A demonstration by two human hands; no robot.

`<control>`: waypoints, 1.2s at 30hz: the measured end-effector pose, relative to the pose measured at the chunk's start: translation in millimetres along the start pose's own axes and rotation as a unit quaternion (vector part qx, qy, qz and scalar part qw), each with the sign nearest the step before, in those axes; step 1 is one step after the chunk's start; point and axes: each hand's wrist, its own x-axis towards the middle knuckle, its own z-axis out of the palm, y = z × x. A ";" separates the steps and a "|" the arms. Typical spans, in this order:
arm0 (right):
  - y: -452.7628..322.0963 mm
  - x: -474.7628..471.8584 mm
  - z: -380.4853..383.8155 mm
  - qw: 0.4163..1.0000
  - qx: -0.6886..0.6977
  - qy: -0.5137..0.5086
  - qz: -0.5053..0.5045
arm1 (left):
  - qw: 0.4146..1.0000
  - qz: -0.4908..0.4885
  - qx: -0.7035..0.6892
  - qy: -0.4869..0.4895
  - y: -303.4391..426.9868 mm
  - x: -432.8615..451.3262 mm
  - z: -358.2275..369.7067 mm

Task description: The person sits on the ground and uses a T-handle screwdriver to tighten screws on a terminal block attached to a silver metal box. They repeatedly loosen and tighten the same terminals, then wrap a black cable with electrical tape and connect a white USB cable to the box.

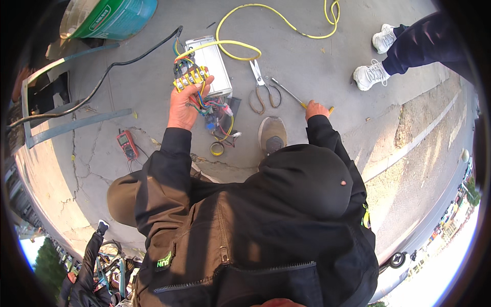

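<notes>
My left hand (186, 105) holds up a yellow terminal block (191, 78) with several screw posts and coloured wires on it. Behind the block lies a silver finned metal controller box (215, 63). A yellow cable (245, 43) and a thick black cable (111, 71) run to the wires by the block. Below the box is a tangle of thin wires with connectors (229, 110). On the right, my right hand (317, 109) is closed around the yellow handle of a long-shafted screwdriver or nut driver (289, 93), its tip resting near the ground. Scissors (261, 82) lie open between my hands.
A roll of tape (216, 149) and a red multimeter (127, 145) lie on the concrete. A metal frame (80, 122) and a green-blue bucket (115, 19) stand at left. Another person's white shoes (370, 76) are at upper right; another person is beside a bicycle (111, 264) at lower left.
</notes>
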 end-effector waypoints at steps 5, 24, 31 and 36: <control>-82.0 -10.6 -129.1 0.915 0.313 -0.117 -0.228 | 1.000 0.001 -0.005 -0.003 0.4 -3.2 2.8; -230.0 -56.4 -167.3 0.602 0.746 -0.216 -0.186 | 0.996 -0.086 -0.012 -0.023 15.4 -1.9 0.4; -226.4 -58.1 -168.4 0.670 0.687 -0.199 -0.201 | 0.979 -0.103 0.165 0.059 33.8 18.9 -0.8; -225.4 -57.0 -168.0 0.649 0.705 -0.201 -0.205 | 0.975 -0.030 0.196 0.102 25.1 20.8 6.8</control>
